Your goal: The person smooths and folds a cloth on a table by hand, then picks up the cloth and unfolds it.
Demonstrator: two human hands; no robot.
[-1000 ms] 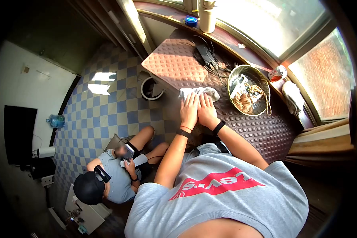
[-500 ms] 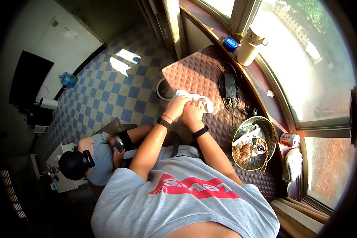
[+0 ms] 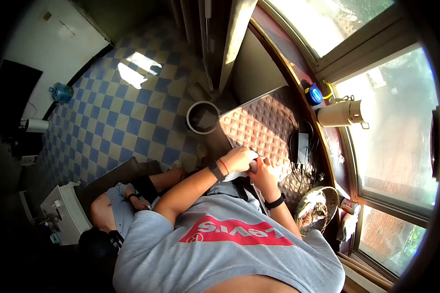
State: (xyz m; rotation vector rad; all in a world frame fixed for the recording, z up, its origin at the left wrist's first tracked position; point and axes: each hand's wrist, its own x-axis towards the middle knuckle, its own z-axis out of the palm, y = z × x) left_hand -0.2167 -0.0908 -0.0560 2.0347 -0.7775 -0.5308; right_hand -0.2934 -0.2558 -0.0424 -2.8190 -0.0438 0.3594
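Observation:
Both hands are close together over the near edge of the brown quilted table cover (image 3: 259,117). My left hand (image 3: 240,159), with a dark watch and a red string at the wrist, is closed on a crumpled white cloth (image 3: 235,176). Closed on the same cloth is my right hand (image 3: 265,175), which wears a black band. The fingers hide most of the cloth. To the right of my hands, a black power adapter (image 3: 303,146) lies among tangled cables.
A woven basket (image 3: 333,195) of odds and ends stands at the table's right. The sill holds a cream flask (image 3: 339,114), a blue round item (image 3: 314,94) and a can (image 3: 348,205). A bin (image 3: 189,117) is on the floor. Another person (image 3: 125,205) sits at left.
Both hands have drawn back toward my body with the cloth, from over the table to its near edge. The view has turned, and the seated person's arm and head have shifted.

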